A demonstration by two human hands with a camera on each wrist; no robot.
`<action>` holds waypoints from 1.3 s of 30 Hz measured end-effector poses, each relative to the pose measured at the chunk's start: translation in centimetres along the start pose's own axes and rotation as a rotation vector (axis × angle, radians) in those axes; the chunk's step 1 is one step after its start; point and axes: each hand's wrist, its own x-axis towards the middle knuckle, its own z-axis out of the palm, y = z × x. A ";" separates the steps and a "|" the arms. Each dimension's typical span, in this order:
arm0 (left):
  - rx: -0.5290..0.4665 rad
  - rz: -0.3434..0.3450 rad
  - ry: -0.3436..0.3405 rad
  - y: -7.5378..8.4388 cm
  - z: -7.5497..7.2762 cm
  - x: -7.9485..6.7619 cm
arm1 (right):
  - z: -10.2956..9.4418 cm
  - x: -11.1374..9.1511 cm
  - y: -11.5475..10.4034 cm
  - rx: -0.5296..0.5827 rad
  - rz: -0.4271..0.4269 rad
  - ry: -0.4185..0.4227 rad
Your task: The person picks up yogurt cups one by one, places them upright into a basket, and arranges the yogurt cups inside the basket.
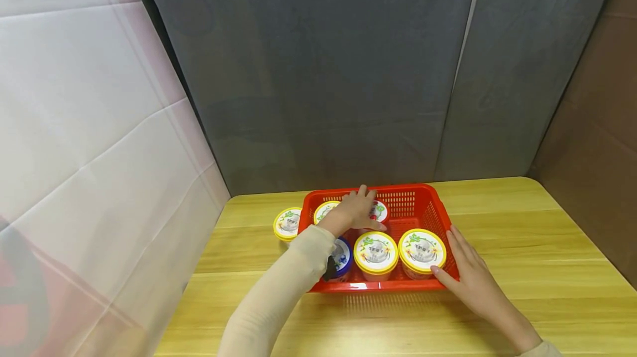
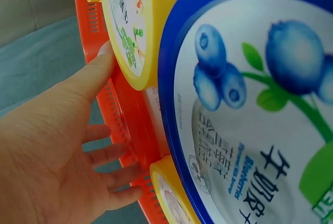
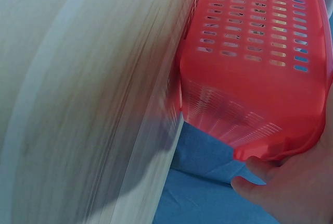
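A red plastic basket (image 1: 370, 285) holds several lidded tubs. Two yellow-lidded tubs (image 1: 375, 252) (image 1: 422, 250) sit at the front beside a blue-lidded tub (image 1: 341, 256); behind them are another yellow-lidded tub (image 1: 325, 209) and a red-lidded tub (image 1: 380, 211). Over the back of the basket, my left hand (image 1: 354, 213) reaches with spread fingers and partly covers the red-lidded tub. In the left wrist view its thumb lies by a yellow lid (image 2: 148, 31). At the basket's right side, my right hand (image 1: 470, 274) grips the rim, thumb inside near a yellow lid and fingers along the outside.
Outside the basket, a yellow-lidded tub (image 1: 287, 223) stands close to its left side, partly hidden by the basket. The wooden table (image 1: 527, 235) is bounded by a dark grey panel (image 1: 318, 80) behind, a white sheet (image 1: 99, 125) at left and a brown panel (image 1: 592, 125) at right.
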 end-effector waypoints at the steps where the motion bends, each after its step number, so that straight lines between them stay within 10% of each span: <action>1: -0.008 -0.005 -0.003 0.0 0.0 0.0 | 0.0 0.0 0.0 -0.001 0.002 -0.002; 20: -0.093 -0.044 0.052 -1.7 -1.8 -0.7 | 0.2 0.2 0.0 0.007 -0.001 -0.007; 39: -0.196 -0.065 0.270 -9.1 -4.9 -6.4 | 0.3 0.3 -0.1 0.011 0.000 -0.015</action>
